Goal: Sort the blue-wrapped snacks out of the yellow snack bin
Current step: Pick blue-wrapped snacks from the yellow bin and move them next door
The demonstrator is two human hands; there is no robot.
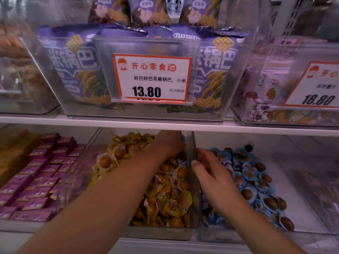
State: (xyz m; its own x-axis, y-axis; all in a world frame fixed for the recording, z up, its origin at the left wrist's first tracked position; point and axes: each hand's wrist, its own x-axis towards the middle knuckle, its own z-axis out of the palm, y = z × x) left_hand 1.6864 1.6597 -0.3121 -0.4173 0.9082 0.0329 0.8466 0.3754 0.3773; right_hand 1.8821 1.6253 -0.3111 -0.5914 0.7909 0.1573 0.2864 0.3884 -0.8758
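Shop shelf (165, 125), left hand (170, 143) deep in yellow bin (161, 230)

Head view looks forward and down, close onto two shelves (165, 125) (single camera).

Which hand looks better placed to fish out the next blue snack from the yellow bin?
Probably the left hand: it is already deep among the yellow snacks, while the right hand rests over the blue snacks.
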